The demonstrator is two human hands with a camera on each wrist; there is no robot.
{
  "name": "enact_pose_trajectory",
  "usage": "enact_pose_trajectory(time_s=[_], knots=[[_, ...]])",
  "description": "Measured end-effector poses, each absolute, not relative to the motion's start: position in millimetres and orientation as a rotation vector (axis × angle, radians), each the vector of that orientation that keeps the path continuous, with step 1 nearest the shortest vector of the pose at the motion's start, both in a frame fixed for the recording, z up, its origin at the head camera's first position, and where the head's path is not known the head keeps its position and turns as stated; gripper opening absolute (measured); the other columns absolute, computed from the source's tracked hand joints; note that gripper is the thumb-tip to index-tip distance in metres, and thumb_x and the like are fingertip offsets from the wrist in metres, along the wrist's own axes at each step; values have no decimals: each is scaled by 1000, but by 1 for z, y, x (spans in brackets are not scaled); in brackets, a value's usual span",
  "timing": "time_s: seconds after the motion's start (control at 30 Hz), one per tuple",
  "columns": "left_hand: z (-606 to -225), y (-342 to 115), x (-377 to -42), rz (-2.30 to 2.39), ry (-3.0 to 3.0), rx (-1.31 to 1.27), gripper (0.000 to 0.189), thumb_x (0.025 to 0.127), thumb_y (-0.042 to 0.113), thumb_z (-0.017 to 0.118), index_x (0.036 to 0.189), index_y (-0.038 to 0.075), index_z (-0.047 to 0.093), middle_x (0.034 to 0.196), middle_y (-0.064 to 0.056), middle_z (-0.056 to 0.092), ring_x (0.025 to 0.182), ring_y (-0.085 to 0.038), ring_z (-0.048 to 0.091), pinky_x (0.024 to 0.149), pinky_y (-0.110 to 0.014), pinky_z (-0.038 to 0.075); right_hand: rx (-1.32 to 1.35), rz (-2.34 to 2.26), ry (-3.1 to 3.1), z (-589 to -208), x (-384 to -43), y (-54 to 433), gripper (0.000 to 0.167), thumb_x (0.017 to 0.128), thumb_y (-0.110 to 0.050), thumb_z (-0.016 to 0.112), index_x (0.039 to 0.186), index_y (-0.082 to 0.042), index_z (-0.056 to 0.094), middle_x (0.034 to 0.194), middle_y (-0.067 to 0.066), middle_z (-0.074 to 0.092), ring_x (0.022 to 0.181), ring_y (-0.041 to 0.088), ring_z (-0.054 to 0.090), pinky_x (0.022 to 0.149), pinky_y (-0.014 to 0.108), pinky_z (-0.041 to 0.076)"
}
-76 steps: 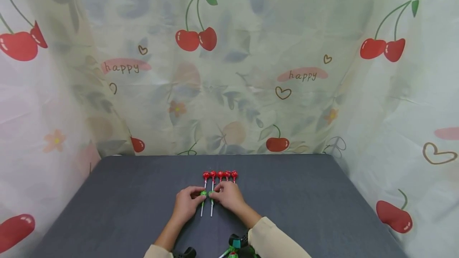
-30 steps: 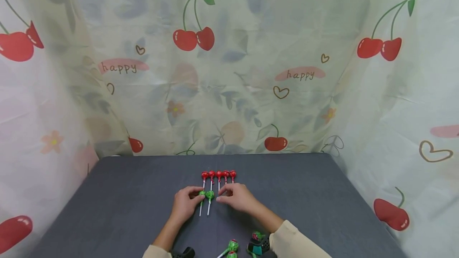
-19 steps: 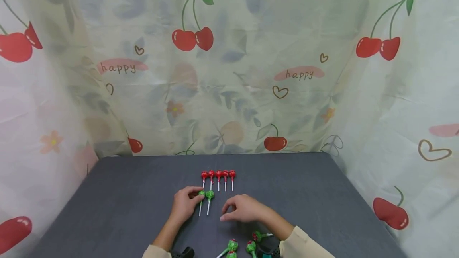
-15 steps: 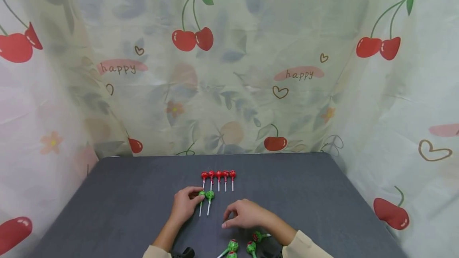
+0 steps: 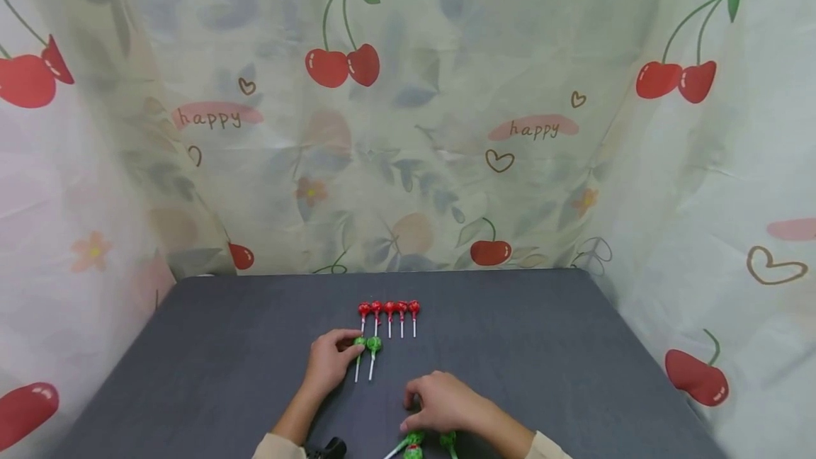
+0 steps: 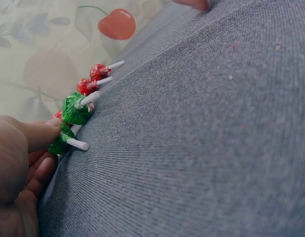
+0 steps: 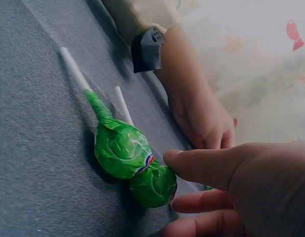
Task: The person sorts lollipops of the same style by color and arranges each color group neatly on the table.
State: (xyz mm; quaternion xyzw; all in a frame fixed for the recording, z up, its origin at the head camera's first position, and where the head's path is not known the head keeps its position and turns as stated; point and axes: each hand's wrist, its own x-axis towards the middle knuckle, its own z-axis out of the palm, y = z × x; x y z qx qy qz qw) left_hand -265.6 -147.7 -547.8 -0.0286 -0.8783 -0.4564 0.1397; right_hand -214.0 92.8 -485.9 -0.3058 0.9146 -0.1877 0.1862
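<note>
Your left grip (image 5: 329,362): thumb and fingers pinching the head of a round green-wrapped lollipop with a white stick (image 6: 57,144), which lies on the dark grey cloth-covered tabletop (image 5: 242,346), stick towards you.

Its neighbour, just to the right: a second round green-wrapped lollipop with a white stick (image 5: 374,344), parallel to the first.

Beyond these: a row of five round red-wrapped lollipops with white sticks (image 5: 389,308), side by side, sticks towards you; the two green heads sit by the stick ends of the two leftmost.

Your right grip (image 5: 440,402): holding nothing, thumb and fingers parted over a pair of loose green-wrapped lollipops with white sticks (image 7: 125,150), heads together, sticks pointing left; thumb contact cannot be told. Near them, to the right: one more green-wrapped lollipop (image 5: 448,439), partly hidden.

Surroundings: cream fabric sleeves (image 5: 278,447) on your arms; pale cherry-printed fabric backdrop (image 5: 408,119) behind
</note>
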Motion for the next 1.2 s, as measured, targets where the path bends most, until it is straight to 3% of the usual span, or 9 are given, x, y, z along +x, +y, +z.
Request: enact_pose_trajectory(time_s=[0.23, 0.53, 1.2], knots=[[-547, -148, -265, -1325, -2529, -99, 20, 81, 9, 78, 101, 10, 76, 89, 1, 69, 79, -12, 63, 71, -33, 50, -925, -537, 2619, -487, -203, 96, 23, 79, -43, 77, 79, -23, 65, 63, -14, 50, 56, 3, 47, 54, 24, 39], [-548, -148, -265, -1323, -2537, -81, 20, 82, 10, 78, 102, 11, 76, 89, 1, 69, 79, -13, 62, 71, -34, 49, -948, -703, 2523, -488, -203, 97, 19, 80, -31, 78, 73, -22, 63, 61, -15, 52, 54, -1, 47, 53, 20, 39], [-547, -147, -265, -1320, -2535, -85, 20, 82, 9, 78, 102, 10, 76, 90, -1, 69, 78, -13, 61, 70, -33, 49, -901, -942, 2752, -480, -255, 88, 15, 80, -22, 81, 81, -18, 66, 62, -12, 55, 54, 3, 48, 52, 24, 39]])
